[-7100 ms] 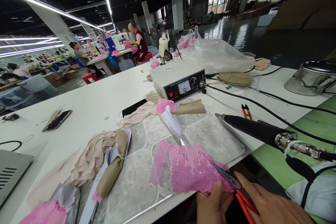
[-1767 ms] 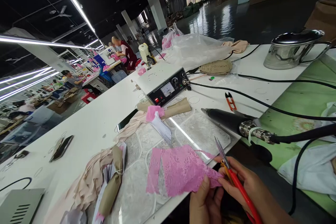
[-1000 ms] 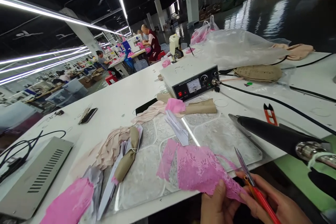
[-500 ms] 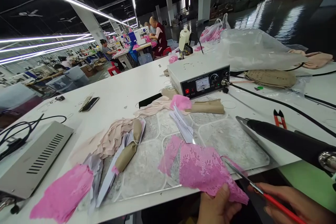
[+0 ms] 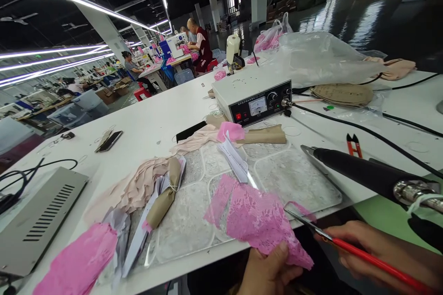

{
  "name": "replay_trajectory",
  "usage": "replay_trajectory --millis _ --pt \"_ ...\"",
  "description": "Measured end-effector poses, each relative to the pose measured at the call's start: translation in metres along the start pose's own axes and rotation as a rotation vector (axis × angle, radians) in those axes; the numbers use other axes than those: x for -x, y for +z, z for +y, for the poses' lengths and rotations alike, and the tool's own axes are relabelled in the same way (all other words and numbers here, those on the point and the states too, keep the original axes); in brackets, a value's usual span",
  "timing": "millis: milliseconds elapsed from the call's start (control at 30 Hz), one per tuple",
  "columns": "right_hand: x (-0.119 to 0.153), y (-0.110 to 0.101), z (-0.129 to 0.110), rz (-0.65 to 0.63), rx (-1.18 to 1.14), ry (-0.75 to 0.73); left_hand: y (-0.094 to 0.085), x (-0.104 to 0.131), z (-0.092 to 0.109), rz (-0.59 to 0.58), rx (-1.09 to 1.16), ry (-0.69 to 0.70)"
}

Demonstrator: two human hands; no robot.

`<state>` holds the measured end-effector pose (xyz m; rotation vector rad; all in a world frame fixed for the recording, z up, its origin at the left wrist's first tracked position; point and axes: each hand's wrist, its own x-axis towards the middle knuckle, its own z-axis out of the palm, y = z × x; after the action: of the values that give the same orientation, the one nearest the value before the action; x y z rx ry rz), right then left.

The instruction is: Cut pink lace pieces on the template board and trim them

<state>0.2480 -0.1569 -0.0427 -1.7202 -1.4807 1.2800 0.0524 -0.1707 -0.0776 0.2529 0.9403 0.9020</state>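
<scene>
A piece of pink floral lace [image 5: 256, 214] lies over the front edge of a grey marbled board [image 5: 187, 216]. My left hand [image 5: 265, 269] pinches its near end between thumb and fingers. In my right hand [image 5: 377, 244] is a slim tool with a red handle [image 5: 370, 258], apparently scissors; its metal tip touches or lies beside the lace's right edge, where a narrow pink strip [image 5: 302, 209] hangs off. Whether the blades are apart cannot be made out. Behind the lace lie white printed labels [image 5: 235, 159] and a small pink piece [image 5: 231, 132].
A black pen-shaped tool [image 5: 356, 168] on a cable juts in from the right, near red snips [image 5: 353, 145]. A control box [image 5: 256, 101] stands behind the board. Left are a tan-wrapped bundle [image 5: 162, 205], pink fabric [image 5: 79, 258] and a grey metal box [image 5: 44, 216]. Other people work farther back.
The whole view has shifted, so the table's things appear slightly farther left. Both hands keep their hold, with the tool tip still at the lace's right edge.
</scene>
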Motion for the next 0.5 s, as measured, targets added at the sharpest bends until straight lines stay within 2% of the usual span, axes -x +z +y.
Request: replay_trajectory --millis 100,233,500 --pt "-0.001 -0.011 -0.019 -0.125 -0.1 0.028 -0.002 0.003 0.003 -0.002 -0.026 -0.009" --pt "0.002 -0.018 -0.038 -0.125 -0.113 0.088 -0.003 0.007 0.007 -0.001 -0.037 -0.018" --pt "-0.001 -0.021 -0.037 -0.119 -0.069 0.099 -0.008 0.009 0.009 -0.028 -0.026 -0.023"
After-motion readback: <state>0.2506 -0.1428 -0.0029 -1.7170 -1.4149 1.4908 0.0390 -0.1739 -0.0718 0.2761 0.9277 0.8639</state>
